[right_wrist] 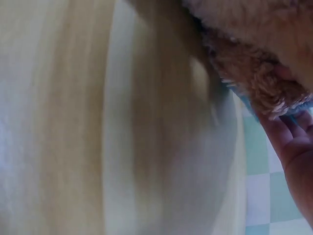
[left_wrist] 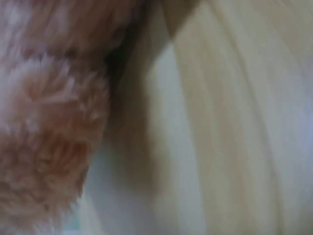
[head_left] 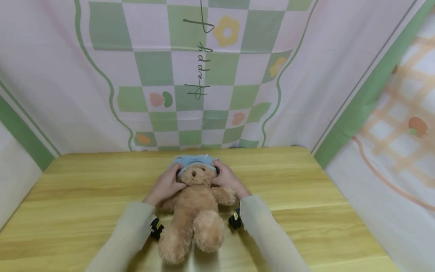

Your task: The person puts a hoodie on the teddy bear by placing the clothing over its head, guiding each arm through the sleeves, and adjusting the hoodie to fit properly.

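Note:
A light brown teddy bear lies on its back with its head toward the table's far edge. A light blue cloth hat covers the top of its head, down to just above the eyes. My left hand grips the hat's edge at one side of the head, and my right hand grips it at the other. Both thumbs lie near the bear's cheeks. In the right wrist view, the right hand's fingers are partly hidden behind brown fur. Only blurred fur and tabletop show in the left wrist view.
The wooden table runs up to a hanging cloth with green checks and flowers. Another patterned cloth hangs at the right. Dark wrist cameras sit under both sleeves, beside the bear's legs.

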### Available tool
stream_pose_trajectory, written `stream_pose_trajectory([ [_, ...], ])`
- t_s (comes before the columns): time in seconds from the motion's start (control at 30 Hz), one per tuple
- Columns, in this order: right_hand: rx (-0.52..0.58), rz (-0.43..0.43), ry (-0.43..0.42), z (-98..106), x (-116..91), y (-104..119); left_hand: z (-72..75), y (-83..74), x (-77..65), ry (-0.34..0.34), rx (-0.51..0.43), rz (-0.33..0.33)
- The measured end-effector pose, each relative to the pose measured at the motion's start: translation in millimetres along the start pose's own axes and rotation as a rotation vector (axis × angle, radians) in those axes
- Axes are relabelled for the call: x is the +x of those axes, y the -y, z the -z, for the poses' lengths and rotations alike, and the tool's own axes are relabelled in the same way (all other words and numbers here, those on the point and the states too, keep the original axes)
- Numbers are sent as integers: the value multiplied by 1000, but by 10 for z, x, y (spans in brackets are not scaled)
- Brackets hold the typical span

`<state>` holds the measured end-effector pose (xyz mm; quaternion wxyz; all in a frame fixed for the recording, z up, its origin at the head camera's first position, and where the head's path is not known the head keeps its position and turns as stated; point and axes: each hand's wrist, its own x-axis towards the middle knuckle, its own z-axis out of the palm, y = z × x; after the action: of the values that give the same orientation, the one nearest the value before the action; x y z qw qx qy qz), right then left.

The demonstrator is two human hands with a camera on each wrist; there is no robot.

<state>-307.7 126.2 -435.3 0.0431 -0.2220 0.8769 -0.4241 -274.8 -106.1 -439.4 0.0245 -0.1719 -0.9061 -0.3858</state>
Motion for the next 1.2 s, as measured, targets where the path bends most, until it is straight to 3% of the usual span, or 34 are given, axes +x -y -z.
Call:
stream_pose_trajectory([
  [0.13,1,-56,-44,-25,17,-16,-58,0,0,-88,17,-12],
  [0.2,21,-74,-15,-6,21,-4,-83,6,-1,-125,13,-11],
  [0.37,130,-89,164,109,37,113,-104,31,-46,-202,8,-27],
  [0.47,131,-50,216,147,71,154,-124,51,-65,-251,54,-77],
  [0.6,19,29,167,127,102,154,-150,63,-72,-306,108,-121],
  [0.73,-77,82,65,81,82,143,-164,53,-66,-341,119,-119],
  [0.87,-94,146,-38,43,48,110,-172,45,-62,-374,136,-129],
  [0.97,10,151,-6,29,17,72,-171,47,-85,-390,161,-146],
  [1.07,109,140,88,41,-3,50,-170,43,-105,-402,190,-158],
  [1.2,78,169,142,59,4,29,-187,15,-112,-420,220,-163],
])
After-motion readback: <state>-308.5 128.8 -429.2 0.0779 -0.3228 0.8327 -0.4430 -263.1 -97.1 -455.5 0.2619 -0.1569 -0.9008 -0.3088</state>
